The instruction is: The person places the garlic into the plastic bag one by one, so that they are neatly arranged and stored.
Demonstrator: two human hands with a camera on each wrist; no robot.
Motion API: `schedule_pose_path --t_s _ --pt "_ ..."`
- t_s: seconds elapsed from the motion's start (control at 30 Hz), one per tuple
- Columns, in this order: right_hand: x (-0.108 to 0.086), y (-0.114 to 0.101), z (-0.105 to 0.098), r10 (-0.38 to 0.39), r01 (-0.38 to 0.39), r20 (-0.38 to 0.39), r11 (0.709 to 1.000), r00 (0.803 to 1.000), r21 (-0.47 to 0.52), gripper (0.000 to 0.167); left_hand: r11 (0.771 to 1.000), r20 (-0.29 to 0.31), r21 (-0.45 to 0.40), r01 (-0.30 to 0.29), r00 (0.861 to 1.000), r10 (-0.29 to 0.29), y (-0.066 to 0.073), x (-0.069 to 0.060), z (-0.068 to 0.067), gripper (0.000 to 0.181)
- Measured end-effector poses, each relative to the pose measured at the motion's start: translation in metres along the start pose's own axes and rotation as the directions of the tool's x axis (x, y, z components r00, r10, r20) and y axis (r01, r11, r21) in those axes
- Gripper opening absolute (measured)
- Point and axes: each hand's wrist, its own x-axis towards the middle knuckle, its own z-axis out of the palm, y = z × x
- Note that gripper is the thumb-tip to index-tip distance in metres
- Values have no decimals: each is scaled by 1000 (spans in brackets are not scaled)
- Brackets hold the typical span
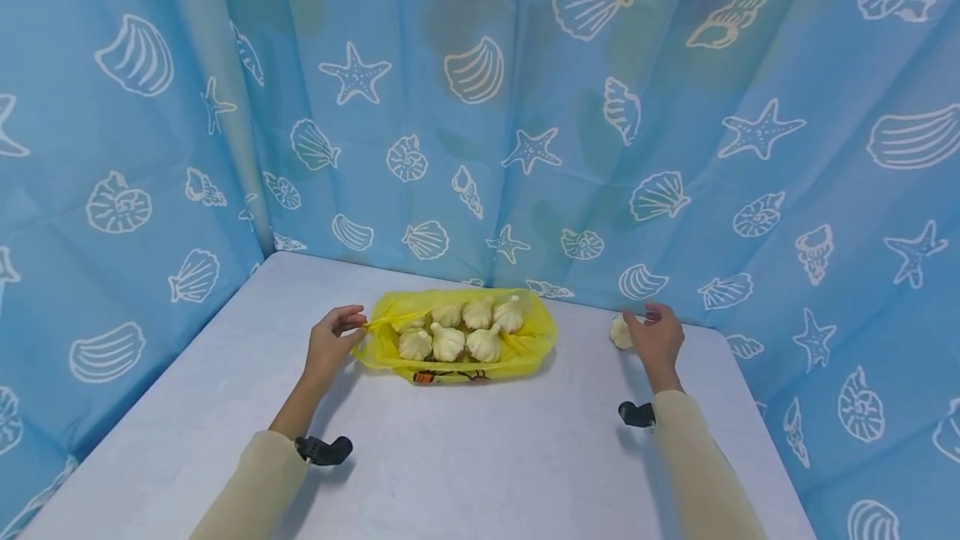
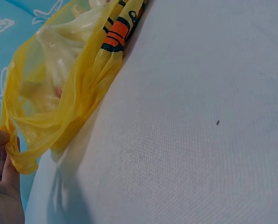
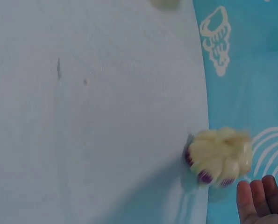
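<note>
A yellow plastic bag (image 1: 536, 352) lies spread open with several white garlic bulbs (image 1: 447, 343) inside. At the bag's left end, my left hand (image 1: 328, 350) pinches its edge between thumb and fingers; the left wrist view shows the gathered yellow rim (image 2: 24, 158) there. A single garlic bulb (image 1: 620, 332) sits on the table near the back right edge. My right hand (image 1: 658, 342) is beside this bulb, partly covering it in the head view. In the right wrist view its fingers (image 3: 272, 193) are extended, with a small gap to the purple-tinged bulb (image 3: 220, 156).
A white-covered table (image 1: 480, 457) carries everything. Blue curtains (image 1: 420, 132) with white shell and starfish prints hang behind and at both sides. Black wrist cameras (image 1: 326, 450) are strapped to both wrists. A blurred pale object (image 3: 166, 3) is cut off at the right wrist view's top.
</note>
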Motion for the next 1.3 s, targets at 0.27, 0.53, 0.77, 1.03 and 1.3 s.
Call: schedule_pose_path --t_s 0.27,0.53,0.77,1.03,1.3 --pt "1 18 0 33 -30 23 995 999 -90 46 1000 0 7 17 1000 -17 -1 -2 2 40" --pt "0 25 5 268 -268 0 963 963 9 64 1000 -17 13 20 1000 -19 -2 -2 1 41" --pt "9 23 2 444 -451 115 891 889 46 86 1000 -21 14 8 1000 -8 -3 0 1 41" --pt "16 25 6 445 -460 179 887 878 51 88 1000 -24 4 -2 1000 2 0 1 0 40" --pt "19 25 10 430 -434 200 900 881 -21 89 999 -24 7 36 999 -36 -2 3 -1 39"
